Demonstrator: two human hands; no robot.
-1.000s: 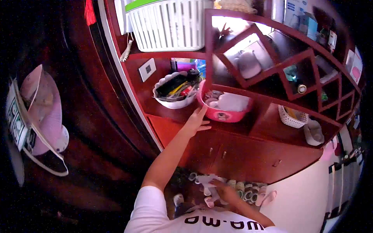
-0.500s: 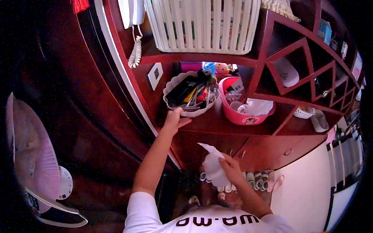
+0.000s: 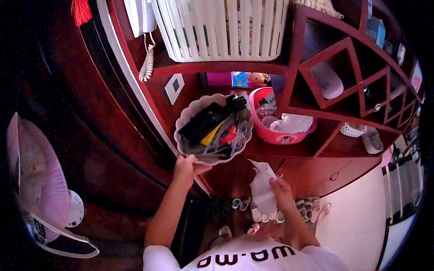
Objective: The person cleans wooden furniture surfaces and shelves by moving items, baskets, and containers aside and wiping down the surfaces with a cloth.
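Note:
My left hand (image 3: 186, 166) grips the near rim of a scalloped, light-coloured basket (image 3: 181, 121), thumb over the edge and fingers beneath. The basket tilts toward me at the front of the shelf, and black, yellow and red odds and ends fill it. In my right hand (image 3: 281, 192) is a crumpled white tissue (image 3: 262, 187), pinched between thumb and fingers, below and to the right of the basket. Behind the tissue the cabinet doors show. A pink tub (image 3: 282, 137) with a white bag and a cup inside stands on the shelf right of the basket.
Above is a white slatted basket (image 3: 221, 34), with a corded phone (image 3: 139, 18) to its left. Diamond lattice shelves (image 3: 332, 67) curve away right. Several shoes (image 3: 266, 214) stand on the floor below. At far left is a pink fan-like object (image 3: 43, 176).
My left hand has drawn the scalloped basket toward me and slightly left, out to the shelf's front. My right hand with the tissue has shifted a little to the right.

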